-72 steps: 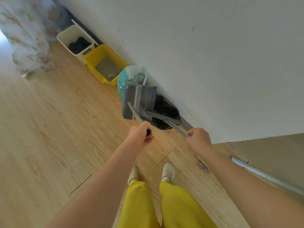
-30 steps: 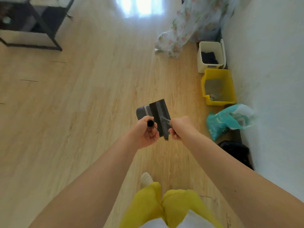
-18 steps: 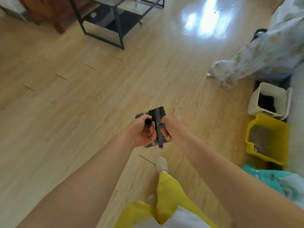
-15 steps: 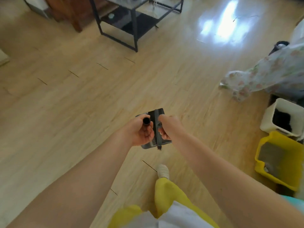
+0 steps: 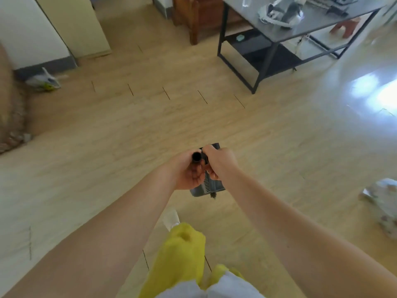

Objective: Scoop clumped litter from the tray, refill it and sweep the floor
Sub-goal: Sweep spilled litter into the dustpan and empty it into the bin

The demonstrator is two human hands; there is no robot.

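My left hand [image 5: 186, 172] grips the black-tipped top of the dustpan handle [image 5: 196, 157], seen end-on. My right hand [image 5: 219, 161] grips the broom handle right beside it, the handle itself hidden under my fingers. Below both hands hangs the grey dustpan [image 5: 208, 186] with its comb teeth, over the wooden floor [image 5: 129, 134]. A tuft of broom bristles [image 5: 213, 195] shows at the dustpan's lower edge. The litter tray is out of view.
A black metal-frame table [image 5: 296, 33] with clutter on it stands at the back right. A wooden cabinet [image 5: 193, 16] is behind it. A white and green bag [image 5: 44, 81] lies by the left wall. Floral fabric [image 5: 384, 201] lies at the right edge. My yellow trouser legs are below.
I have turned left, away from the wall. The yellow tray, white bin and litter bag have left the view; the table and cabinet have come in. Both hands still hold the broom and dustpan.
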